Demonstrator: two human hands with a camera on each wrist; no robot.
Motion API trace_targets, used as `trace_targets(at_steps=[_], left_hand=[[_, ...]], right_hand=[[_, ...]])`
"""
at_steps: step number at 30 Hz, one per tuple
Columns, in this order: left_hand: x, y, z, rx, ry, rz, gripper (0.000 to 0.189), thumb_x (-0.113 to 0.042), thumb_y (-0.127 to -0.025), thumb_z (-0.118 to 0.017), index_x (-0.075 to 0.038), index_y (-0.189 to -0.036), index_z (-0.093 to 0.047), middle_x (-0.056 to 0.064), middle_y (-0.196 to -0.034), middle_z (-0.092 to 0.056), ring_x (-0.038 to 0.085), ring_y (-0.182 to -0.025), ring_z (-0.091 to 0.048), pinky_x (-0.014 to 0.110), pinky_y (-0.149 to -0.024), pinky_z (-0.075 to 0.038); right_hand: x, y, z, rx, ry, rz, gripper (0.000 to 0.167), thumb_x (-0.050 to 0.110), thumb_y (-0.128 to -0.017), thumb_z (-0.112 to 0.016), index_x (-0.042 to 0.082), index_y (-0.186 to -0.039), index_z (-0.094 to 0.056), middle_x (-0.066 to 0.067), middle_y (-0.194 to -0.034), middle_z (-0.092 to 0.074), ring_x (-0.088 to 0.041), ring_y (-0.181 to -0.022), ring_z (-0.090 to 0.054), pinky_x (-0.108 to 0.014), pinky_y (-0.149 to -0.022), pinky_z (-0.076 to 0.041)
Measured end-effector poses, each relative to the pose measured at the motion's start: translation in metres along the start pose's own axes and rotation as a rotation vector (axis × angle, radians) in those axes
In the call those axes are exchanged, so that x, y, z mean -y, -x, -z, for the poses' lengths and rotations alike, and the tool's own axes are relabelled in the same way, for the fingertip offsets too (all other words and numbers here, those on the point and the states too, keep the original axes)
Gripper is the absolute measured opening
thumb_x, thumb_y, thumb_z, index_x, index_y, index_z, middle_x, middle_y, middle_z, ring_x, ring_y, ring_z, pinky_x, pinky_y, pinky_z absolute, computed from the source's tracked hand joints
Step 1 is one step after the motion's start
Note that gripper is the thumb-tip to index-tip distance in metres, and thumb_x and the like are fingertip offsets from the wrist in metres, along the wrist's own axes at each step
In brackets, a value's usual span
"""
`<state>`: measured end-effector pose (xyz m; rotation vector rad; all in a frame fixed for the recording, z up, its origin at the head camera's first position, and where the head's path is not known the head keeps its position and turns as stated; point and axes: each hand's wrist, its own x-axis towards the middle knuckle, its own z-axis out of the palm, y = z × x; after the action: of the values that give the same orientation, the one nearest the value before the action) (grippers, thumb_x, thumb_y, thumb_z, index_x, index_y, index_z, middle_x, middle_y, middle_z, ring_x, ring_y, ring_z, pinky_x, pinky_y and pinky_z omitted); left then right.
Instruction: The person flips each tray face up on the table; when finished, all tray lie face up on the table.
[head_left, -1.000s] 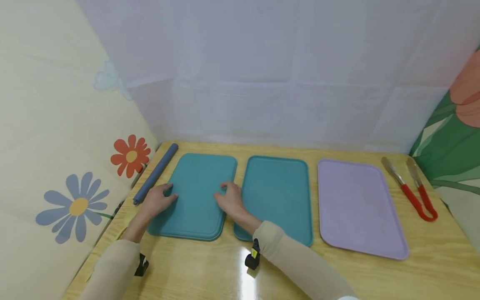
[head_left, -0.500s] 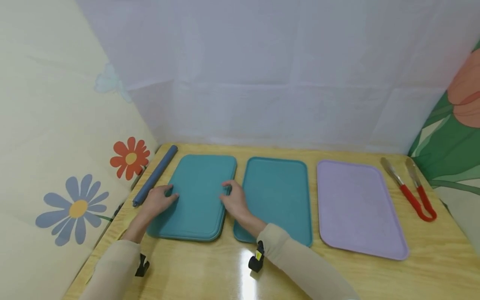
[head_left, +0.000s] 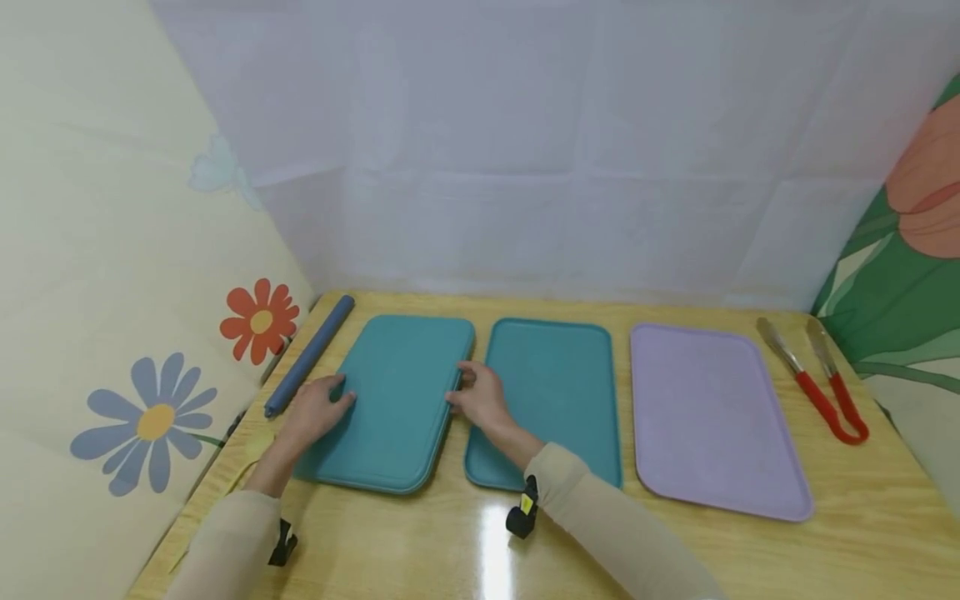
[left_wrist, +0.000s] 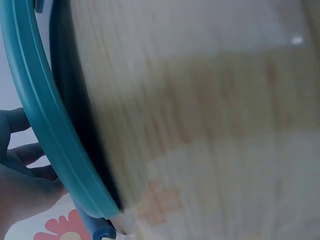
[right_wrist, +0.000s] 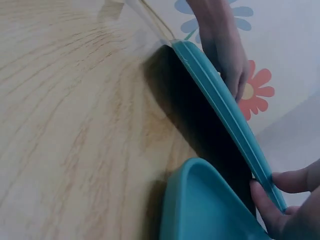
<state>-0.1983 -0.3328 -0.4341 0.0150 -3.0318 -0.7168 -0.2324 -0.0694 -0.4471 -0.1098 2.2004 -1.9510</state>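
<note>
A teal tray [head_left: 397, 408] is at the left of the table, its right side tipped up. My left hand [head_left: 311, 412] holds its left edge, thumb over the top. At the opposite edge, my right hand [head_left: 483, 400] pinches the rim between thumb and fingers. The right wrist view shows the tray's ridged rim [right_wrist: 227, 110] raised over a dark shadow, with thumb and fingertips on either side. In the left wrist view, the left hand [left_wrist: 25, 185] shows behind the tray's edge [left_wrist: 55, 125]. A second teal tray [head_left: 555, 392] lies flat under my right wrist.
A lilac tray [head_left: 712, 417] lies right of the middle one. Tongs with red handles [head_left: 832, 408] rest at the far right. A blue tube-like roll [head_left: 311, 354] runs along the left edge, and a yellow utensil [head_left: 258, 442] lies beside my left forearm.
My right hand has moved right, from over the left tray to its right edge, and now pinches it. That edge has risen. The left hand has stayed nearly in place.
</note>
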Motion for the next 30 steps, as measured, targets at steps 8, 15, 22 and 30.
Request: trace_targets(at_steps=[8, 15, 22, 30], left_hand=[[-0.004, -0.001, 0.003, 0.025, -0.025, 0.009, 0.044, -0.012, -0.096, -0.051, 0.018, -0.129, -0.049, 0.041, -0.128, -0.047, 0.057, -0.120, -0.040, 0.063, -0.100, -0.033], [-0.004, 0.003, 0.008, 0.040, -0.045, -0.029, 0.039, -0.010, -0.096, -0.053, 0.017, -0.125, -0.054, 0.039, -0.122, -0.053, 0.056, -0.115, -0.045, 0.063, -0.094, -0.038], [-0.004, 0.018, 0.006, 0.048, -0.042, -0.069, 0.037, -0.009, -0.095, -0.054, 0.018, -0.121, -0.055, 0.038, -0.117, -0.056, 0.055, -0.111, -0.050, 0.062, -0.088, -0.043], [-0.008, 0.032, 0.006, 0.022, -0.014, -0.073, 0.038, -0.008, -0.095, -0.055, 0.019, -0.121, -0.054, 0.039, -0.116, -0.055, 0.055, -0.110, -0.049, 0.062, -0.090, -0.042]], right_hand=[[0.006, -0.001, 0.011, 0.059, -0.235, -0.068, 0.070, -0.016, -0.078, -0.070, 0.003, -0.140, -0.042, -0.025, -0.109, -0.051, -0.021, -0.065, -0.063, -0.039, -0.067, -0.059], [0.010, -0.001, 0.019, 0.072, -0.232, -0.081, 0.070, -0.013, -0.080, -0.069, 0.007, -0.142, -0.041, -0.021, -0.109, -0.052, -0.020, -0.064, -0.064, -0.037, -0.066, -0.059], [0.012, 0.002, 0.024, 0.060, -0.218, -0.081, 0.070, -0.013, -0.081, -0.069, 0.007, -0.142, -0.040, -0.023, -0.108, -0.053, -0.020, -0.062, -0.064, -0.042, -0.069, -0.059], [0.021, 0.001, 0.026, 0.053, -0.247, -0.070, 0.073, -0.011, -0.081, -0.070, 0.009, -0.144, -0.038, -0.022, -0.114, -0.050, -0.021, -0.067, -0.064, -0.040, -0.069, -0.059]])
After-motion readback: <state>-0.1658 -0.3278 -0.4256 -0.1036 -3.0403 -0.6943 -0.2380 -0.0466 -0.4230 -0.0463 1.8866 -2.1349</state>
